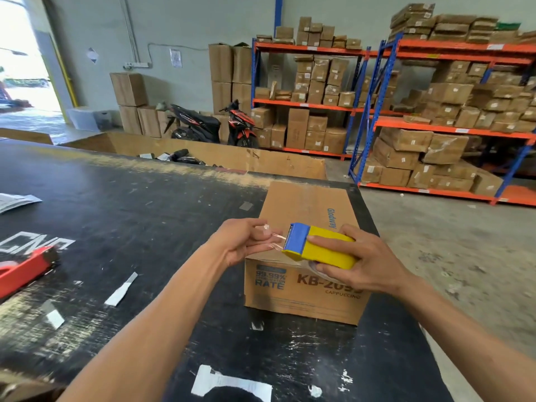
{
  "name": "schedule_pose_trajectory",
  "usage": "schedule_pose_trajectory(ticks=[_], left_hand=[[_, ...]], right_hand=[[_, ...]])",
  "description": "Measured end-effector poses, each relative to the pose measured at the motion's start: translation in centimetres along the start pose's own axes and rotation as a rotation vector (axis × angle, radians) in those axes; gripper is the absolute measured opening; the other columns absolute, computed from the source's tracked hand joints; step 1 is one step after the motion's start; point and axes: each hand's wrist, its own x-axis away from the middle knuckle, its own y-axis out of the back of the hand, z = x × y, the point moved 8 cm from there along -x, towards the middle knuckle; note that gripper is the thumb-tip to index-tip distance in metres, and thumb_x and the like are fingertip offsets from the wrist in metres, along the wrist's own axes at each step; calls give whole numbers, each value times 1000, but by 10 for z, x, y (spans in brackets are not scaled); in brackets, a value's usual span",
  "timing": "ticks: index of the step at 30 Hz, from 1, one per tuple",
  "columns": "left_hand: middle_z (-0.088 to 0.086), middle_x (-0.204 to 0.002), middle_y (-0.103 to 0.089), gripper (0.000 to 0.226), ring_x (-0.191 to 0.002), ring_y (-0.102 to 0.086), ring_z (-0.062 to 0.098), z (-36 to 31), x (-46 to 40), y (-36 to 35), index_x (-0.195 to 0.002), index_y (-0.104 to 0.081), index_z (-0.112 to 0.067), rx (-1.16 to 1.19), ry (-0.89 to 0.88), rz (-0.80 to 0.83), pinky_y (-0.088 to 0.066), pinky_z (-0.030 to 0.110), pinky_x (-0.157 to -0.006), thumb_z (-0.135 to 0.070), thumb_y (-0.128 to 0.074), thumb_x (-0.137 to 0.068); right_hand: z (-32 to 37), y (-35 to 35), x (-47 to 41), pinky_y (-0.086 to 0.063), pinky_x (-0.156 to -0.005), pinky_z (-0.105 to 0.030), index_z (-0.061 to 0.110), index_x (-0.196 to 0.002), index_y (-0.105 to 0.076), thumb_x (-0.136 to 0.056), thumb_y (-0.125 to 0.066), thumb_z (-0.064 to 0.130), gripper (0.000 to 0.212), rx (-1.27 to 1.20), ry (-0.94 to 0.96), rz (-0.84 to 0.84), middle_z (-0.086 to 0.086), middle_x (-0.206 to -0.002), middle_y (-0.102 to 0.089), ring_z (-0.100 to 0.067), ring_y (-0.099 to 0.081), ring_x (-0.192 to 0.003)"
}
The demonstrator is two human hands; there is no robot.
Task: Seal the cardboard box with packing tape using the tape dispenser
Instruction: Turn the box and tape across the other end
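Observation:
A closed brown cardboard box printed "KB-20.." lies on the black table, at its right edge. My right hand grips a yellow tape dispenser with a blue front, held above the box's near end. My left hand pinches the free end of the clear tape, which stretches a short way from the dispenser's blue mouth. Both hands hover over the box's near top edge.
A red tool lies at the table's left edge. Paper scraps and labels are scattered on the table. A large open carton stands behind the table. Shelving with boxes and two scooters fill the background.

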Motion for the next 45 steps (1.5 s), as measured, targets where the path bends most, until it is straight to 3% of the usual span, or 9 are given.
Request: schedule_pose_trajectory(ticks=[3,10,16,23,30,33,37,40,45], left_hand=[[16,-93,-76,55,-79,-75,26,-3,2,38,-139,-44,-1,-64,-108,-109,-62,33,-67,17,-53,-88],[-2,-112,-74,66,-113,-64,11,39,-4,56,-149,-37,-12,-342,-318,-258,-39,41,-111,-4,-65,-90],[-5,-114,-73,66,-113,-62,3,53,-11,64,-151,-33,-14,-325,-340,-304,-40,23,-99,-7,-63,-93],[-5,-117,-72,64,-117,-62,9,61,-25,72,-148,-38,-14,-343,-313,-337,-40,44,-111,-12,-66,-91],[8,-151,-44,103,-134,-47,25,65,-37,89,-155,-13,-10,-188,-205,-336,-41,50,-109,-4,-80,-78],[8,-154,-40,87,-134,-48,23,58,-33,91,-155,-19,-12,-182,-257,-306,-42,48,-109,-5,-71,-86],[-1,-146,-49,54,-132,-47,10,7,14,62,-149,-39,-11,-663,-871,-543,-34,31,-113,-6,-50,-96],[10,-151,-45,48,-141,-39,21,10,15,-5,-146,-43,-4,-1297,-1318,-263,-24,40,-120,-15,-43,-99],[8,-158,-32,54,-146,-29,21,48,-45,-19,-151,-33,-8,-1675,-1163,32,-22,43,-121,-37,-21,-106]], right_hand=[[-13,2,1,-44,-55,-30,55,-135,-53,-84,-58,70,54,39,-39,125,7,-87,-53,-11,-50,-70],[-5,-33,-9,-16,-53,-14,62,-132,-50,-80,-59,63,52,320,-13,376,10,-84,-44,-10,-42,-68],[1,-42,-12,-24,-49,-21,62,-131,-51,-78,-49,67,53,345,-28,458,9,-84,-44,-14,-49,-65],[3,-46,-17,-35,-54,-28,60,-134,-49,-77,-32,72,60,391,-45,497,7,-86,-44,-17,-52,-67],[4,-54,-27,-44,-67,-33,59,-138,-45,-85,-52,64,54,428,-67,549,6,-89,-47,-15,-49,-75],[3,-54,-29,-45,-69,-33,59,-138,-45,-84,-53,64,54,411,-71,562,7,-88,-47,-13,-45,-75],[2,-56,-31,-44,-69,-33,60,-138,-44,-83,-52,64,55,422,-87,576,9,-84,-42,-13,-44,-74],[1,-57,-35,-39,-68,-32,60,-137,-44,-82,-53,65,56,402,-102,597,12,-79,-36,-14,-43,-75],[1,-56,-38,-32,-66,-31,60,-137,-46,-82,-55,65,56,409,-98,587,12,-77,-35,-13,-42,-76]])
